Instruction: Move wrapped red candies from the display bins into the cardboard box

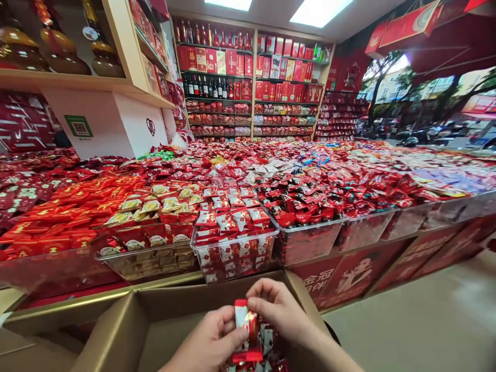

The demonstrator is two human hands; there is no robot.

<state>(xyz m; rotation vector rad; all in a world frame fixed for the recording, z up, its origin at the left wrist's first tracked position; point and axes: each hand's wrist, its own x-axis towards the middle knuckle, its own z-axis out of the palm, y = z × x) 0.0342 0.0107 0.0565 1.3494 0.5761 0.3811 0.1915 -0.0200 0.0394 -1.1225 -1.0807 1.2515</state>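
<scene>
— Item?
— One packet (252, 331), glossy; its ends were red, its front white and red with gold marks.
— Location?
— It was held upright over the open box (170, 330).
— Grip?
— The left hand (212, 336) curled at its side, thumb across the front; the right hand (276, 308) pinched its upper corner.

My left hand (217, 333): bare, fingers plain, the thumb (237, 338) ending in a short nail. My right hand (276, 310): likewise bare, with slim fingers and rounded knuckles. My right forearm (325, 347): bare along its visible length, smooth in outline, bearing plain skin.
</scene>
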